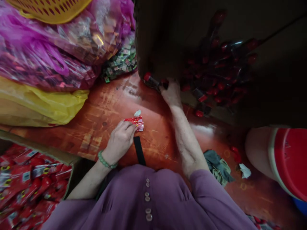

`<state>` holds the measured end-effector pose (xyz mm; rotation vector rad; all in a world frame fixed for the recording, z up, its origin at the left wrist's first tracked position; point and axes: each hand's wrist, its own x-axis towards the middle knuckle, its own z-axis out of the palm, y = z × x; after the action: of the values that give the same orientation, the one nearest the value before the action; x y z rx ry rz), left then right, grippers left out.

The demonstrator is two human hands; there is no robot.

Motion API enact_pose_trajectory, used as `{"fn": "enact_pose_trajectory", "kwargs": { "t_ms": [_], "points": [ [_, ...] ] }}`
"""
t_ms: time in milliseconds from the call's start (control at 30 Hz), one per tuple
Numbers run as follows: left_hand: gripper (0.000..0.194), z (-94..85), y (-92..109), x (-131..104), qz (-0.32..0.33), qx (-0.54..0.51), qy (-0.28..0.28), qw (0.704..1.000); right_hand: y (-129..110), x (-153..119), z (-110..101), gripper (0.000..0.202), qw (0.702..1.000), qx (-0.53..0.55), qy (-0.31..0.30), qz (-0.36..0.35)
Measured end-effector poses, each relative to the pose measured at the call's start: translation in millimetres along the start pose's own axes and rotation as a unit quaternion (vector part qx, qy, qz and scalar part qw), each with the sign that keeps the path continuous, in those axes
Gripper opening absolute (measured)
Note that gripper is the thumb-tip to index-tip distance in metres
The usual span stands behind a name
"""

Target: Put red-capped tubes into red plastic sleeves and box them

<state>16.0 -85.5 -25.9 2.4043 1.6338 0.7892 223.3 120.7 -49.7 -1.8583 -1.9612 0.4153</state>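
My left hand (121, 137), with a green bead bracelet at the wrist, pinches small red printed wrappers (137, 123) above the reddish table (158, 134). A black strip (139, 150) lies just right of that hand. Farther forward, my right hand (172, 92) reaches into the shadowed opening of a large box (158, 38). Its bent fingers are at a dark, red-capped item (151, 80); shadow hides whether they grip it. More red-capped items (218, 80) lie heaped inside the box, to the right of this hand.
Filled plastic bags (48, 57) and a yellow basket (52, 9) stand at the back left. A carton of red packets (28, 179) is at the lower left. Cloth (218, 166) and a red-lidded bucket (261, 153) are on the right.
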Motion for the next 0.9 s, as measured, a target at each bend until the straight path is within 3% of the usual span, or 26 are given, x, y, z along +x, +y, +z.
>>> {"fn": "enact_pose_trajectory", "kwargs": {
  "t_ms": [100, 167, 267, 333, 467, 533, 667, 767, 900],
  "points": [
    [0.014, 2.1, -1.9, 1.3, -0.027, -0.018, 0.028, 0.999, 22.5, -7.6, 1.1, 0.041, 0.992, 0.123, 0.000, 0.011],
    [0.013, 3.3, -3.1, 1.3, -0.047, -0.045, 0.058, 0.996, 31.5, -22.3, -4.9, 0.036, 0.967, 0.253, -0.006, 0.035],
    [0.013, 1.7, -2.0, 1.2, -0.062, -0.100, 0.093, 0.989, 29.2, -61.9, -22.7, 0.033, 0.881, 0.465, -0.041, 0.074],
    [0.011, -1.3, 0.9, 0.9, -0.062, -0.129, 0.110, 0.984, 17.5, -94.8, -35.7, 0.039, 0.827, 0.549, -0.082, 0.088],
    [0.006, -7.0, 8.8, -1.8, -0.070, -0.162, 0.117, 0.977, -13.4, -155.5, -49.5, 0.052, 0.768, 0.608, -0.174, 0.106],
    [0.005, -8.8, 12.3, -5.2, -0.070, -0.174, 0.117, 0.975, -24.1, -180.8, -49.4, 0.048, 0.741, 0.625, -0.202, 0.140],
    [0.005, -10.3, 18.9, -16.3, -0.062, -0.189, 0.112, 0.974, -30.3, -225.9, -48.6, 0.036, 0.653, 0.679, -0.226, 0.248],
    [0.006, -9.8, 24.4, -26.5, -0.058, -0.198, 0.094, 0.974, -26.6, -251.6, -55.4, 0.043, 0.589, 0.701, -0.272, 0.296],
    [0.004, -7.2, 29.9, -37.7, -0.053, -0.220, 0.065, 0.972, -23.0, -271.3, -65.6, 0.050, 0.580, 0.688, -0.302, 0.315]
  ]
}}
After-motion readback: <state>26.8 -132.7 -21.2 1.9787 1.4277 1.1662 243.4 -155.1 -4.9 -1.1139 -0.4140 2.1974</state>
